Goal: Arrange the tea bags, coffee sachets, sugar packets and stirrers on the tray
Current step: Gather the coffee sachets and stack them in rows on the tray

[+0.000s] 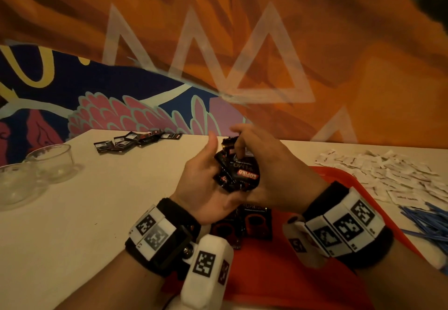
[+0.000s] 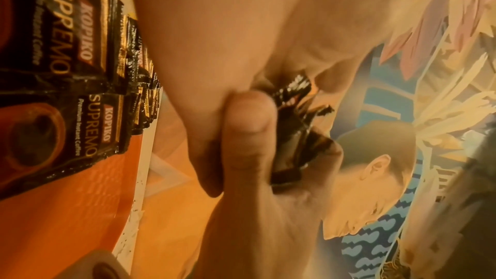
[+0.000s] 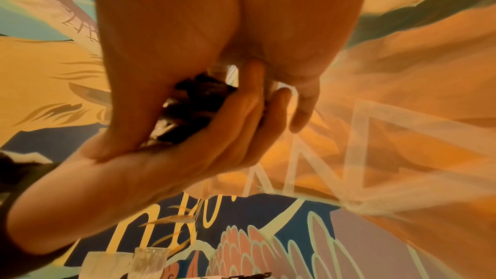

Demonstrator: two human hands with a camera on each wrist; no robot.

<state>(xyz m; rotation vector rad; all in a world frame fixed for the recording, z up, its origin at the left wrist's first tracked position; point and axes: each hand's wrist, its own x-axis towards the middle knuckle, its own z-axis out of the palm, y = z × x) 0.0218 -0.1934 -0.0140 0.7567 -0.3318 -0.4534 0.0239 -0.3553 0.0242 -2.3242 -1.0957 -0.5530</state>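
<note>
From the head view, both hands are raised above the near edge of the red tray (image 1: 327, 176). The left hand (image 1: 206, 183) lies palm up, thumb raised, cupping a bundle of black coffee sachets (image 1: 236, 171). The right hand (image 1: 264, 166) curls over the bundle from the other side, its fingers pinching the top sachets. Beneath the hands, more sachets (image 1: 254, 222) lie flat on the tray. Another group of black sachets (image 1: 135, 140) sits far back on the white surface (image 1: 84, 212). Two glass bowls (image 1: 36, 166) stand at the left. To the right of the tray lies a heap of white sugar packets (image 1: 392, 176), with blue stirrers (image 1: 431, 222) just in front of it.

The left wrist view shows fingers (image 2: 249, 139) wrapped round the dark bundle (image 2: 297, 135), and sachets laid in an overlapping row (image 2: 80, 60) on the tray (image 2: 67, 209).

In the right wrist view, the left hand (image 3: 171, 162) supports the bundle (image 3: 188, 114) from below while the right hand (image 3: 214, 29) closes over it; the glass bowls (image 3: 128, 262) show at the bottom edge.
</note>
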